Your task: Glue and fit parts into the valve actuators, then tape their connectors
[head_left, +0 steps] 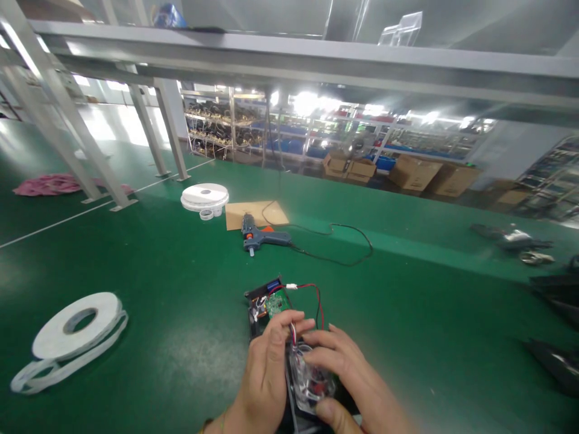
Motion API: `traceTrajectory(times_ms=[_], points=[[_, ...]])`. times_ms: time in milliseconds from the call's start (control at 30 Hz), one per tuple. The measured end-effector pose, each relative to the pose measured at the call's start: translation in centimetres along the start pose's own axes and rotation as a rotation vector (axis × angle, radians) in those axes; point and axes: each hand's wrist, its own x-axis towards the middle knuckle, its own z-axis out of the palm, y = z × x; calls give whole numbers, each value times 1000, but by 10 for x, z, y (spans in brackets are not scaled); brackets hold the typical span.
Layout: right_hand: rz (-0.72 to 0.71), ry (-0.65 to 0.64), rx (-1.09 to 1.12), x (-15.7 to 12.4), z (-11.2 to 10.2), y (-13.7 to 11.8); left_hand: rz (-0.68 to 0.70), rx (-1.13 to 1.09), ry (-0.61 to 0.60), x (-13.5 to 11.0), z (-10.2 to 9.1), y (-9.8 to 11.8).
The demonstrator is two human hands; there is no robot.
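Because the left hand (265, 374) and right hand (350, 377) clamp the clear fan (311, 381) from 9 and 3 o'clock, it sits steady on the black housing (254, 319).

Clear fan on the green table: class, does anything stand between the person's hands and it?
Nothing visible does. The right hand pinches the clear fan from above and below, and the left hand touches its upper edge by the wires. The glue gun lies farther off, apart.
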Motion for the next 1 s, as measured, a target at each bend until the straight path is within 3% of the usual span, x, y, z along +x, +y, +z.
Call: traceTrajectory(times_ms=[100,367,533,700,900,1000], points=[[-7,11,13,3,-2,-1,-70,-62,3,3,0,5],[-73,35,2,-12,20,21,-238,-204,3,13,-1,21],[-91,7,-29,-8,10,21,-251,-250,-21,13,-2,23],[-136,-19,-69,-5,4,22,-296,-172,-68,16,-10,32],[-214,121,-81,-19,29,41,-273,-32,-150,22,-22,43],[-212,114,-98,-24,36,46,-254,10,-216,21,-24,46]])
